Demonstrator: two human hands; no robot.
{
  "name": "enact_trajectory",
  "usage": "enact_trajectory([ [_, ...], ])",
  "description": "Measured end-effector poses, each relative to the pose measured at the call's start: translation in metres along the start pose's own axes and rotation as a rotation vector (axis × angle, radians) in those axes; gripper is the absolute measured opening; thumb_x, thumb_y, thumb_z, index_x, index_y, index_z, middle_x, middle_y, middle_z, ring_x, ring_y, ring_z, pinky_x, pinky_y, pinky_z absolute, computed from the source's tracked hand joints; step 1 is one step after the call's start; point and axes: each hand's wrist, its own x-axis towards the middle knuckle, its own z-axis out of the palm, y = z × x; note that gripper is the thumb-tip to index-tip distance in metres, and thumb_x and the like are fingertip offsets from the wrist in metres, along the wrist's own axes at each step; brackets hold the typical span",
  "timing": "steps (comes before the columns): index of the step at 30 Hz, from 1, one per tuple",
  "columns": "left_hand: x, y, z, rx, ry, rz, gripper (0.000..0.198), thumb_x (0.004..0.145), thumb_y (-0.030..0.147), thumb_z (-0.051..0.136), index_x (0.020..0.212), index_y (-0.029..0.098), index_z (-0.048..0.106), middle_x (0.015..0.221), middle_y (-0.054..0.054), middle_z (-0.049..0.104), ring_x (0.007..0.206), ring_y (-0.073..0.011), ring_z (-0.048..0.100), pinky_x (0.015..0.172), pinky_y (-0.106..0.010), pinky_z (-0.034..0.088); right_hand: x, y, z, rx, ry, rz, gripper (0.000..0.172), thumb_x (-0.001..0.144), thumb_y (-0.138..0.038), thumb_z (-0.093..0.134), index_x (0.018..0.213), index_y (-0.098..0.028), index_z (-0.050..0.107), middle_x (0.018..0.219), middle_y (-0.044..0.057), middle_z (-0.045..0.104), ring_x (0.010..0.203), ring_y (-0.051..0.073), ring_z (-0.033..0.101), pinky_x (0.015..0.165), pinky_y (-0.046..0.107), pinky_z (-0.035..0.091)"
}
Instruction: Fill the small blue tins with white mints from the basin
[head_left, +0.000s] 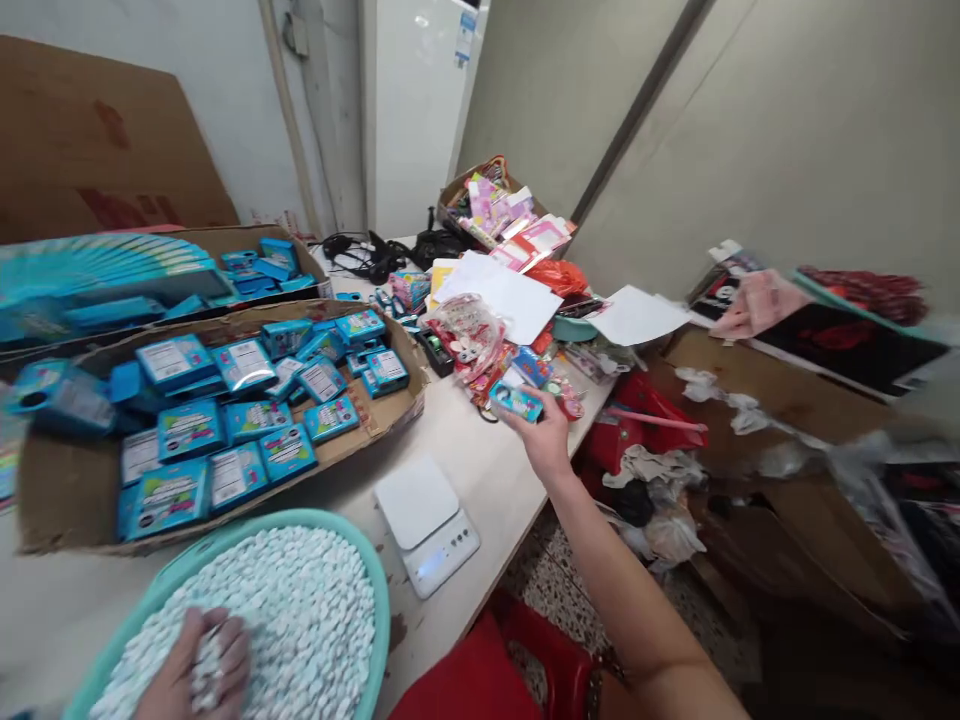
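Observation:
My left hand [196,672] is in the turquoise basin [381,610], fingers curled round a small heap of white and pale-blue tablets [307,590]. More of the same tablets fill the basin. Out over the table's right side, my right hand [547,438] grips a small blue printed box [517,402], its far end near the clutter. Between the two hands, a white digital scale [427,525] lies flat with its display lit and nothing on its plate.
Left of the scale stands a cardboard tray [390,430] of many blue boxes, with another carton [210,240] of them behind. Packets, white paper sheets [499,295] and a plastic bag [469,335] crowd the table's far end. A red stool [551,640] is below the table edge.

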Motion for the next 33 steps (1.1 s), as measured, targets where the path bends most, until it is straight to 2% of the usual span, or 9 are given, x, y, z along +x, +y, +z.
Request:
enact_trajectory([
  [2,-0.016,0.000,0.018,-0.076,0.028,-0.102,0.034,0.090,0.035,0.049,0.062,0.017,0.045,0.046,0.006,0.032,0.029,-0.0054,0.028,0.024,-0.015,0.022,-0.053,-0.010,0.015,0.113,-0.302,0.084,0.043,0.057,-0.036,0.081,0.094,-0.019,0.066,0.092,0.003,0.064,0.083,0.019,0.061,0.077,0.033,0.049],
  [4,-0.032,0.002,0.033,-0.118,0.007,-0.027,0.035,0.093,0.032,0.044,0.063,0.016,0.045,0.044,0.007,0.030,0.028,-0.0043,0.026,0.025,-0.014,0.019,-0.106,-0.023,0.031,0.205,-0.515,0.143,0.039,0.059,-0.033,0.082,0.094,-0.020,0.067,0.092,0.002,0.064,0.082,0.019,0.062,0.074,0.030,0.050],
  [7,-0.052,0.006,0.047,-0.166,-0.034,0.125,0.032,0.089,0.035,0.054,0.064,0.016,0.047,0.046,0.008,0.032,0.030,-0.0030,0.025,0.027,-0.013,0.018,-0.164,-0.042,0.051,0.290,-0.696,0.149,0.035,0.064,-0.029,0.080,0.095,-0.023,0.067,0.094,0.002,0.062,0.087,0.018,0.061,0.075,0.028,0.050],
  [10,-0.068,0.007,0.055,-0.176,-0.090,0.391,0.037,0.076,0.043,0.070,0.064,0.015,0.049,0.049,0.007,0.037,0.034,-0.0023,0.029,0.030,-0.014,0.021,-0.194,-0.059,0.067,0.328,-0.849,0.108,0.034,0.066,-0.024,0.079,0.097,-0.024,0.067,0.095,0.002,0.060,0.090,0.018,0.061,0.078,0.029,0.049],
  [13,-0.076,-0.001,0.059,-0.093,-0.122,0.632,0.040,0.072,0.046,0.073,0.061,0.015,0.051,0.051,0.005,0.044,0.042,-0.0048,0.041,0.039,-0.016,0.033,-0.207,-0.072,0.078,0.337,-0.940,0.042,0.034,0.066,-0.019,0.079,0.097,-0.023,0.067,0.093,0.002,0.061,0.089,0.019,0.060,0.079,0.030,0.048],
  [17,-0.072,-0.010,0.057,-0.043,-0.054,0.782,0.038,0.078,0.045,0.066,0.059,0.015,0.052,0.054,0.002,0.049,0.050,-0.0078,0.048,0.048,-0.019,0.039,-0.213,-0.081,0.084,0.308,-0.946,-0.006,0.033,0.067,-0.016,0.077,0.097,-0.023,0.066,0.093,0.002,0.062,0.090,0.019,0.060,0.080,0.030,0.048],
  [21,-0.068,-0.011,0.053,-0.062,-0.045,0.800,0.039,0.080,0.047,0.063,0.059,0.016,0.051,0.052,0.003,0.046,0.047,-0.0083,0.045,0.046,-0.021,0.036,-0.213,-0.084,0.088,0.293,-0.964,-0.017,0.032,0.067,-0.017,0.076,0.098,-0.023,0.067,0.093,0.003,0.062,0.090,0.019,0.060,0.080,0.031,0.048],
  [26,-0.067,-0.009,0.050,-0.023,-0.021,0.830,0.035,0.081,0.042,0.063,0.060,0.017,0.051,0.055,0.002,0.048,0.053,-0.0098,0.048,0.053,-0.022,0.040,-0.213,-0.085,0.093,0.280,-0.976,-0.009,0.033,0.067,-0.018,0.076,0.098,-0.025,0.066,0.093,0.003,0.062,0.090,0.020,0.060,0.080,0.033,0.049],
  [33,-0.064,-0.006,0.049,-0.039,-0.046,0.839,0.025,0.080,0.037,0.065,0.069,0.018,0.053,0.061,0.002,0.047,0.056,-0.0095,0.047,0.054,-0.022,0.041,-0.214,-0.085,0.100,0.295,-0.962,0.018,0.033,0.066,-0.019,0.076,0.097,-0.024,0.067,0.093,0.003,0.062,0.091,0.020,0.059,0.081,0.034,0.049],
])
